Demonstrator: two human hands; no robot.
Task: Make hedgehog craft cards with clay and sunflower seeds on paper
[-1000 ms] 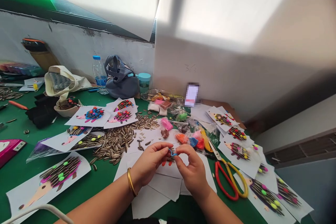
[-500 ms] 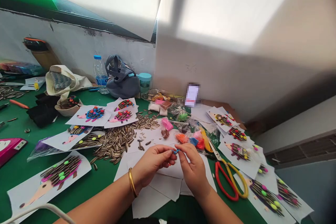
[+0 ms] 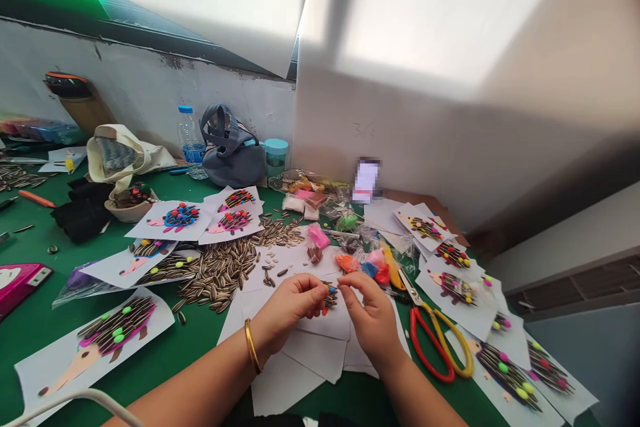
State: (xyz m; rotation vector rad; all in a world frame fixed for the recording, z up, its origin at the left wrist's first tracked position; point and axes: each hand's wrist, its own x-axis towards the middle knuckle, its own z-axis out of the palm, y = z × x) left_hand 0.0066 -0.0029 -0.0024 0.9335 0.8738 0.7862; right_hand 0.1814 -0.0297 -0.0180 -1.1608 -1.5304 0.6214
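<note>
Head view, looking down on a green table top point(image 3: 150, 353), with a left hand point(image 3: 293, 307) and a right hand point(image 3: 373, 323) close together above a loose stack of white paper sheets point(image 3: 305, 347). The left thumb and fingers are closed in a tight pinch on a tiny blue bead point(image 3: 331, 289), which sits at the edge of a small cluster of dark striped seeds point(image 3: 329, 299). The right fingers are curled and bent just beside the bead, but whether they touch it is hard to tell, as the fingers partly hide it. A smooth gold bangle point(image 3: 251, 345) circles the left wrist. A heap of ridged sunflower seeds point(image 3: 217, 273) lies to the left of the paper stack, and roughly a dozen paper hedgehog pictures point(image 3: 95, 340) covered in seeds and round colored beads are spread on both sides, some overlapping, so an exact count is uncertain. To the right lie one pair of scissors point(image 3: 440, 347) with red and yellow loop handles and crinkled plastic bags point(image 3: 373, 267) of bright clay. A phone point(image 3: 367, 180) against the wall is blurred.
</note>
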